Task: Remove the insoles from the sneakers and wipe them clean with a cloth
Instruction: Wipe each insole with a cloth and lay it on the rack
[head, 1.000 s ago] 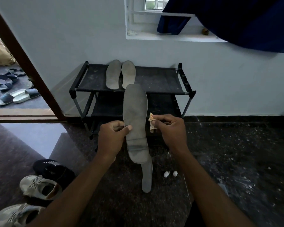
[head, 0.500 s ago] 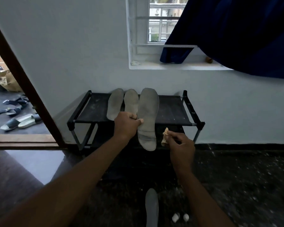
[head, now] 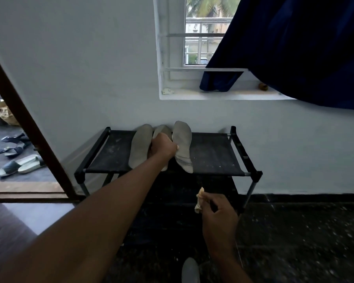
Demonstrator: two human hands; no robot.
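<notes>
The left hand (head: 163,147) grips a grey insole (head: 183,147) over the black shoe rack (head: 213,155); it is best laid flat to that hand's right, clear of two insoles (head: 140,146) beside and beneath it. The right hand (head: 219,217) pinches a cloth (head: 199,201) (another insole (head: 190,270) lies below, on the floor).

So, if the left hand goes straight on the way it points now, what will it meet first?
Probably the white wall behind the shoe rack. The left hand, holding an insole, reaches toward it over the top shelf; depth is hard to judge.
</notes>
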